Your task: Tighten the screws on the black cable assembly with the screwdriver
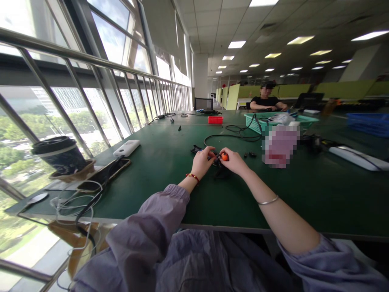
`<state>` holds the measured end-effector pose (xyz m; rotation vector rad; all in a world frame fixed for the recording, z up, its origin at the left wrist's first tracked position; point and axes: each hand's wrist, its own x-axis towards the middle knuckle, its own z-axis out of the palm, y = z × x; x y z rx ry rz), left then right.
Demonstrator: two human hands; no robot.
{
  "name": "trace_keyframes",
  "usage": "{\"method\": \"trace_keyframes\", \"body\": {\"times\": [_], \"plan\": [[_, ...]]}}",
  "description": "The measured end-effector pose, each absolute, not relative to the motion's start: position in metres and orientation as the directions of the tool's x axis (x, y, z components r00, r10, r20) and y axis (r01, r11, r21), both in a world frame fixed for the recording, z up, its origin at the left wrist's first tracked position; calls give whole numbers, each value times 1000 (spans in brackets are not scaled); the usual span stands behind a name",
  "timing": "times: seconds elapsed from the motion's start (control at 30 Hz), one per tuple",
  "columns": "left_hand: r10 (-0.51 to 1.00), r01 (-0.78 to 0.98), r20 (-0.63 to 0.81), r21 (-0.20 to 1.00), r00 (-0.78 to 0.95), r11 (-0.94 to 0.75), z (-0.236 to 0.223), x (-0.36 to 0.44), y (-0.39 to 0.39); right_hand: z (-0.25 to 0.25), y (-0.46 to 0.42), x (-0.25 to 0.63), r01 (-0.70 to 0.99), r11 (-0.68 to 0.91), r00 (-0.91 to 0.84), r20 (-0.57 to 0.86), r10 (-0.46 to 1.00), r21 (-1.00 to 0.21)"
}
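Over the green tabletop [170,170], my two hands meet in front of me. My left hand [202,161] has its fingers closed on a small black part [216,161], whose exact kind I cannot make out. In a pinch, my right hand [234,163] holds an orange round-ended object [224,156] against that part; its far end is hidden by the fingers. A dark piece [196,149] lies just beyond my left hand. To the right of my right hand rest small black bits [251,154].
A red box [215,120], a green basket [253,123] and black cable [240,137] lie farther back. On the left are a coffee cup [62,156], a phone [105,176], a white power bank [127,148] and a railing [91,61]. A person [264,99] sits across the table.
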<state>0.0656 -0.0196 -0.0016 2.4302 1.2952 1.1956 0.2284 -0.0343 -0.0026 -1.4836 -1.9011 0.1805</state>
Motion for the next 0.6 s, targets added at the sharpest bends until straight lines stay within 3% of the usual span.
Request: {"method": "trace_keyframes", "body": {"times": [0.17, 0.47, 0.6], "plan": [[725, 652, 590, 398, 357, -645, -5, 68, -17, -1, -35, 228, 795, 320, -87, 426, 901, -515], [606, 695, 520, 33, 602, -718, -1, 69, -21, -1, -34, 227, 788, 293, -22, 451, 892, -541], [612, 685, 532, 80, 585, -724, -2, 67, -18, 7, -38, 231, 765, 264, 100, 513, 853, -587]]}}
